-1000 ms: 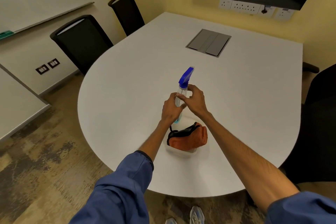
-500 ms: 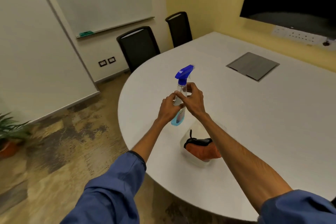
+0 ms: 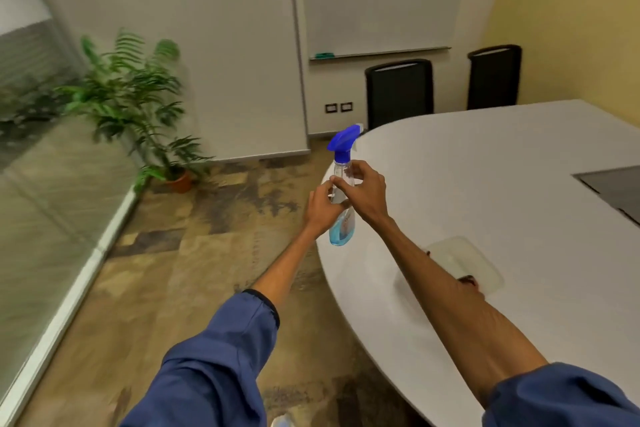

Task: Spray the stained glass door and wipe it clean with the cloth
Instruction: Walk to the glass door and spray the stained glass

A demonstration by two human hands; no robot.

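A clear spray bottle (image 3: 343, 230) with a blue trigger head and a little blue liquid hangs upright over the table's left edge. Both hands hold its body: my left hand (image 3: 320, 210) from the left, my right hand (image 3: 365, 192) from the right. On the white table (image 3: 502, 156) lies a clear plastic tray (image 3: 474, 258). Only a sliver of the orange cloth (image 3: 468, 279) shows beside my right forearm, which hides the rest. A glass wall (image 3: 45, 204) runs along the left side, blurred.
A potted plant (image 3: 138, 104) stands on the floor by the glass. Two black chairs (image 3: 400, 92) stand at the table's far side under a whiteboard. A grey hatch (image 3: 614, 189) is set into the tabletop at right.
The view has swung left, from the table toward the glass wall and plant. The bottle has been lifted off the table and carried left with both hands still on it; the cloth stays in the tray.
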